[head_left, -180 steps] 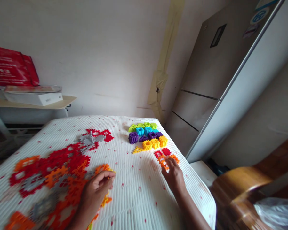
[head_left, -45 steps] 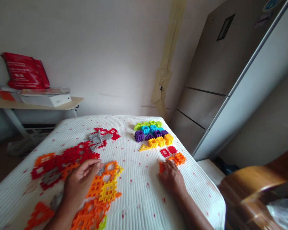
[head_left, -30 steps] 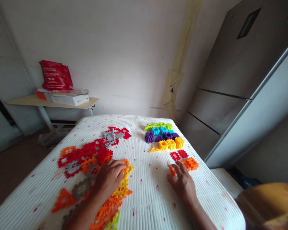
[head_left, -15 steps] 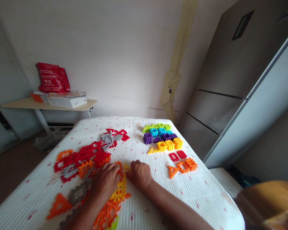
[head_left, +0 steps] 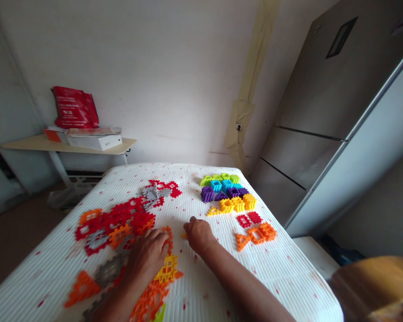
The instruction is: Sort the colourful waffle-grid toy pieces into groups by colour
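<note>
My right hand (head_left: 200, 235) is closed over a small yellow interlocking plastic piece (head_left: 184, 235), above the middle of the white covered table. Most of that piece is hidden under the fingers. My left hand (head_left: 151, 247) rests on the loose pile, its fingers curled in beside an orange piece (head_left: 169, 237); what lies under the fingertips is hidden. Near the left wrist are a yellow square piece (head_left: 168, 268), orange pieces (head_left: 151, 297) and a grey toothed square (head_left: 109, 270). Red pieces (head_left: 121, 214) spread beyond the left hand.
Sorted stacks stand at the right: green (head_left: 221, 179), blue (head_left: 226, 184), purple (head_left: 208, 193), yellow (head_left: 238, 204). Two red squares (head_left: 244, 220) and orange pieces (head_left: 262, 231) lie nearer. A fridge (head_left: 298, 112) flanks the right; a side table (head_left: 27, 144) holds a red bag (head_left: 72, 107).
My right hand has moved slightly right and away from the pile, carrying the yellow piece off the pile's edge. The left hand has stayed in place.
</note>
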{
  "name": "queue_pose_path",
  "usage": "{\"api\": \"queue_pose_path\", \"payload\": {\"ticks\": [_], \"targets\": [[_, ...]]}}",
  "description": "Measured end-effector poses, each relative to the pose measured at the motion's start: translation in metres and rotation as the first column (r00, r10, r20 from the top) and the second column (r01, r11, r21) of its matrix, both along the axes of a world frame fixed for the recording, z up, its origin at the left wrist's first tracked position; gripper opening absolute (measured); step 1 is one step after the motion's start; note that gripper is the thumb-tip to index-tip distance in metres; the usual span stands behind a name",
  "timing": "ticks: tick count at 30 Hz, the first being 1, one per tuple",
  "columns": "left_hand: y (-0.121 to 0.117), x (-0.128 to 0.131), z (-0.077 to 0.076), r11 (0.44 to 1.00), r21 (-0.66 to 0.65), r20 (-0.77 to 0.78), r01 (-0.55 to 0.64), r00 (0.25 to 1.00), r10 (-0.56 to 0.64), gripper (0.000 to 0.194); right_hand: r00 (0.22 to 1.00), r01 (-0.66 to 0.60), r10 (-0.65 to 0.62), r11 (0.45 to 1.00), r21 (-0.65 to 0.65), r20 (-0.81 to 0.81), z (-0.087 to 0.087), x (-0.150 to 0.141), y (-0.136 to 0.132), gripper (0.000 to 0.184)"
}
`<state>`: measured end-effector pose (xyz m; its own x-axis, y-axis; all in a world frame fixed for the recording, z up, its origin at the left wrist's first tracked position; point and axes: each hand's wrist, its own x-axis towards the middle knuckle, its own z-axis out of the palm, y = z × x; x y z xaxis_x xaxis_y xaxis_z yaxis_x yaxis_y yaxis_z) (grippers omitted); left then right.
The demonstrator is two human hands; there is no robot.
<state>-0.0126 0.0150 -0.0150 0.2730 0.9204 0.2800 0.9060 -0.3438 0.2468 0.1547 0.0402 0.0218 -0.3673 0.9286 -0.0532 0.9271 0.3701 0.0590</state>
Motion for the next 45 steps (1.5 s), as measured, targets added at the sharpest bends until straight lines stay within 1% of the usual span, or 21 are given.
{"api": "queue_pose_path", "payload": {"ticks": [3, 6, 8, 10, 13, 16, 18, 19, 21, 25, 28, 30, 33, 38, 41, 45], "targets": [[-0.002, 0.001, 0.004, 1.0, -0.012, 0.001, 0.005, 1.0, -0.005, 0.023, 0.999, -0.017, 0.018, 0.999, 0.028, -0.027, -0.005, 0.008, 0.0, 0.022], [-0.003, 0.002, 0.006, 1.0, -0.012, 0.0, -0.005, 1.0, 0.005, 0.024, 0.996, 0.059, -0.053, 0.995, 0.082, -0.068, -0.011, 0.016, -0.001, 0.023], [-0.004, 0.002, 0.008, 1.0, -0.008, -0.005, -0.008, 1.0, 0.008, 0.025, 0.985, 0.121, -0.106, 0.986, 0.116, -0.133, -0.014, 0.022, -0.004, 0.022], [-0.006, 0.003, 0.011, 1.0, -0.001, -0.01, -0.007, 1.0, 0.007, 0.026, 0.972, 0.153, -0.123, 0.978, 0.142, -0.201, -0.015, 0.029, -0.008, 0.019], [-0.011, 0.007, 0.023, 1.0, 0.001, -0.032, 0.008, 0.999, -0.008, 0.027, 0.964, 0.159, -0.121, 0.976, 0.147, -0.238, -0.018, 0.043, -0.016, 0.017], [-0.014, 0.016, 0.04, 0.998, -0.044, -0.106, 0.039, 0.993, -0.044, 0.023, 0.952, 0.162, -0.127, 0.981, 0.106, -0.277, -0.025, 0.056, -0.026, 0.015], [-0.012, 0.025, 0.047, 0.995, -0.081, -0.138, 0.064, 0.988, -0.074, 0.018, 0.929, 0.166, -0.127, 0.982, 0.085, -0.347, -0.03, 0.064, -0.03, 0.016], [-0.009, 0.031, 0.048, 0.992, -0.095, -0.142, 0.078, 0.986, -0.091, 0.015, 0.91, 0.169, -0.125, 0.983, 0.078, -0.396, -0.033, 0.067, -0.031, 0.017], [-0.001, 0.042, 0.045, 0.988, -0.118, -0.14, 0.1, 0.983, -0.117, 0.015, 0.851, 0.17, -0.117, 0.984, 0.058, -0.512, -0.036, 0.072, -0.032, 0.017], [0.017, 0.063, 0.026, 0.982, -0.159, -0.136, 0.1, 0.983, -0.123, 0.031, 0.675, 0.184, -0.132, 0.983, -0.007, -0.726, -0.04, 0.08, -0.033, 0.015], [0.025, 0.071, 0.015, 0.979, -0.167, -0.112, 0.115, 0.985, -0.135, 0.034, 0.556, 0.194, -0.159, 0.979, -0.058, -0.816, -0.044, 0.085, -0.036, 0.015], [0.03, 0.071, 0.01, 0.977, -0.165, -0.085, 0.136, 0.985, -0.152, 0.035, 0.505, 0.195, -0.164, 0.978, -0.073, -0.847, -0.047, 0.087, -0.038, 0.015], [0.037, 0.068, 0.006, 0.974, -0.162, -0.045, 0.157, 0.985, -0.166, 0.032, 0.473, 0.197, -0.164, 0.977, -0.077, -0.866, -0.048, 0.087, -0.041, 0.015], [0.053, 0.069, 0.006, 0.974, -0.126, 0.008, 0.188, 0.982, -0.189, 0.02, 0.46, 0.179, -0.168, 0.979, -0.095, -0.872, -0.044, 0.085, -0.044, 0.015], [0.064, 0.08, 0.011, 0.974, -0.089, 0.029, 0.206, 0.979, -0.204, 0.019, 0.474, 0.169, -0.164, 0.981, -0.093, -0.865, -0.042, 0.085, -0.045, 0.014], [0.078, 0.105, 0.018, 0.976, -0.057, 0.034, 0.21, 0.978, -0.208, 0.022, 0.506, 0.158, -0.15, 0.984, -0.079, -0.85, -0.043, 0.084, -0.046, 0.015]]}}
